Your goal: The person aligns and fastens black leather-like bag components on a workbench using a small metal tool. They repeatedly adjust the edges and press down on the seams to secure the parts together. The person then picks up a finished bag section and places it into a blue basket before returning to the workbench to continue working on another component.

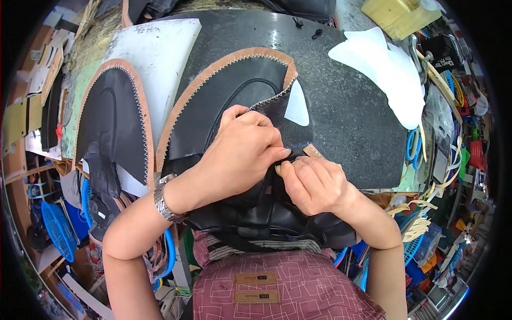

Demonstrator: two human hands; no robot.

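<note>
Black leather panel pinched at its edge

Black leather panel (pixel 224 101) with tan zigzag-stitched trim lies on the dark counter (pixel 352 112), lower edge over the person's lap. Left hand (pixel 240 154) and right hand (pixel 312 184) touch, fingers (pixel 282 154) closed narrow, pinching the panel's edge. White cut pieces (pixel 389 74) lie well apart.
</note>
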